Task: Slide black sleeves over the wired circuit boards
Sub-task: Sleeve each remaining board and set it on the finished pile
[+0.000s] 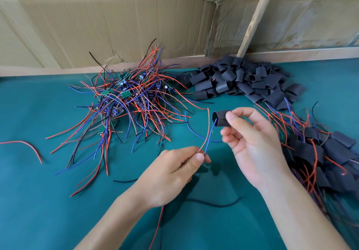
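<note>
Far left lies our tangled heap of unsleeved green boards w/ red, blue & black wires (124,98). Our left hand (171,172) pinches thin red & blue leads (206,143); our right hand (252,143) pinches a short black tube sleeve (220,118), blue lead entering it. Threading step, we reckon; next: draw leads thru so the sleeve covers the board, which we can't see.

The black sleeve (222,118) hides whatever circuit board sits inside it.

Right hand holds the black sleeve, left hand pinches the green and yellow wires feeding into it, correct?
Not quite. The head view shows the wires are red and blue. The rest holds: right hand holds the black sleeve, left hand pinches them.
</note>
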`<state>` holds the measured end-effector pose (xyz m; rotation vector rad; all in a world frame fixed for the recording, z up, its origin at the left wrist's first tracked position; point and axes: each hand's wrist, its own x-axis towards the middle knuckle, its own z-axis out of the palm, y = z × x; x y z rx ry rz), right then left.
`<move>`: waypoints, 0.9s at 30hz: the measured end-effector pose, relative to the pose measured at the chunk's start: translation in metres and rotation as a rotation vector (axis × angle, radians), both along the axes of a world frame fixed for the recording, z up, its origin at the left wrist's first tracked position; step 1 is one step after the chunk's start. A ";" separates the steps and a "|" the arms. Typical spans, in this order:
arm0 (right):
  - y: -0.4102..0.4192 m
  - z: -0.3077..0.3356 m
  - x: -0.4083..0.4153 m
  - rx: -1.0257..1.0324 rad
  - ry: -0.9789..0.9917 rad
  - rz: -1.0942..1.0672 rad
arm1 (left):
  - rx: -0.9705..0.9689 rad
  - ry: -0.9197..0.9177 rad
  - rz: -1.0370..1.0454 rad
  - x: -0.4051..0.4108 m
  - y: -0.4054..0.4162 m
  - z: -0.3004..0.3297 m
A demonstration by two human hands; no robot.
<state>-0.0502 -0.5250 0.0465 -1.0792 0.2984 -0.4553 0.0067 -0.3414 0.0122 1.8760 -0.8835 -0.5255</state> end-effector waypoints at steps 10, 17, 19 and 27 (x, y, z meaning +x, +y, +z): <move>-0.005 0.001 -0.002 -0.065 -0.028 -0.026 | 0.037 -0.153 -0.003 -0.002 0.002 0.006; -0.006 0.006 -0.005 -0.173 -0.024 -0.023 | 0.075 -0.179 -0.025 -0.002 0.002 0.007; -0.008 0.007 -0.006 -0.202 -0.017 -0.007 | 0.085 -0.179 -0.026 -0.001 0.002 0.006; -0.015 0.002 -0.005 -0.213 0.049 0.008 | 0.070 -0.163 0.049 0.003 0.004 0.005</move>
